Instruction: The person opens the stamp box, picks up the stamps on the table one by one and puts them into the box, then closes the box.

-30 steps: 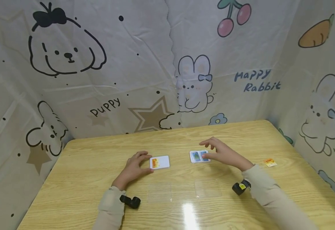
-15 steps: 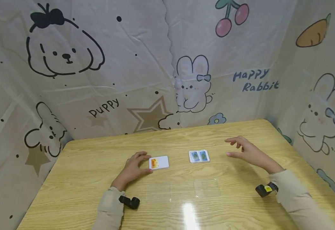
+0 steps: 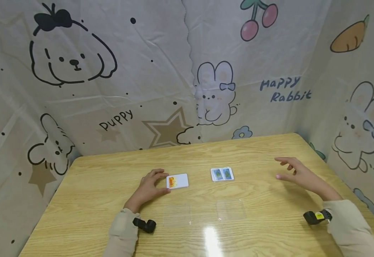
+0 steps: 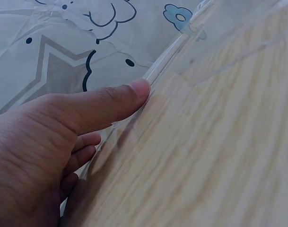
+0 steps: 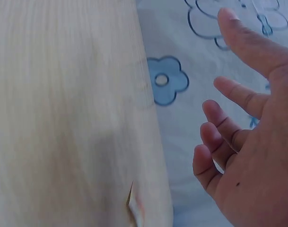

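Note:
On the left of the head view, my left hand point(image 3: 149, 184) grips the left end of a white card stack point(image 3: 182, 181), thumb at its near edge and fingers at the far edge. An orange picture shows on the top card. In the left wrist view the thumb point(image 4: 120, 103) lies along a thin pale edge. To the right of the stack lies a second group of white cards with blue-green pictures point(image 3: 222, 174), untouched. Over the right side of the table is my right hand point(image 3: 302, 175), holding nothing, fingers loosely spread. Beneath it, a small paper-like piece point(image 5: 135, 210) lies near the table edge.
Two clear, flat plastic pieces point(image 3: 177, 215), point(image 3: 230, 210) lie side by side in front of the cards. The wooden table point(image 3: 116, 167) backs onto a printed cloth point(image 3: 161, 85) that also hangs along both sides.
My right hand has left the blue-green cards and moved right, over the small orange piece, which it now covers in the head view. The left hand stays on its card stack.

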A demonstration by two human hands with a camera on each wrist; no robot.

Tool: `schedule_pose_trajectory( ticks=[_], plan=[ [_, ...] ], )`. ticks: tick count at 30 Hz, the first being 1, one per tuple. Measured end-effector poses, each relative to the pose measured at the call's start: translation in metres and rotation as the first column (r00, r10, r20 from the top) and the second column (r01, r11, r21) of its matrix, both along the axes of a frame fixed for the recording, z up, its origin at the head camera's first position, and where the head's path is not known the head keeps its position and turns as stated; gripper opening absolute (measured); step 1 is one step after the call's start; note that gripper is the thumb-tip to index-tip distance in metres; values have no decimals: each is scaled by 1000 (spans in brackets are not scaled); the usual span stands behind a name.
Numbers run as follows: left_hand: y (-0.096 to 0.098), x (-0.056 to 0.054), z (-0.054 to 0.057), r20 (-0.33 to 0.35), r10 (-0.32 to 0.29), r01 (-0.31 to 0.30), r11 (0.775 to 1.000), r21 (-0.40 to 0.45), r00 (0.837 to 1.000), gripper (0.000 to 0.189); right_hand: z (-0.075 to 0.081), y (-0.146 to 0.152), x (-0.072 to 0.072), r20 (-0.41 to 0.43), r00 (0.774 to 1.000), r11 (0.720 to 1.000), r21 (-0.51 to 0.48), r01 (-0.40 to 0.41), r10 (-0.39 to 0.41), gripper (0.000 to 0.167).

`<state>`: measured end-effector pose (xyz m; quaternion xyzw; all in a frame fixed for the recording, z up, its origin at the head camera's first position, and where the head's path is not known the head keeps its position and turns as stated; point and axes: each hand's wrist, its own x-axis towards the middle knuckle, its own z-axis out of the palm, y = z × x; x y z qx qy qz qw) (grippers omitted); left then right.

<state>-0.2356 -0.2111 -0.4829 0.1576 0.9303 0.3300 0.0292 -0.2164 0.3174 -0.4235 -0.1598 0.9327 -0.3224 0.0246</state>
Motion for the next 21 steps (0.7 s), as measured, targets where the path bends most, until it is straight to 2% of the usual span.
schedule_pose_trajectory(
  ticks=[13, 21],
  plan=[
    [-1, 0, -1, -3, -5, 5, 1000, -1, 1000, 61, -18, 40, 18, 40, 981, 981, 47, 187, -189, 68],
    [0, -2, -2, 1, 9, -9, 1000, -12, 1000, 61, -27, 53, 25, 98, 968, 972, 61, 228, -233, 68]
  ],
)
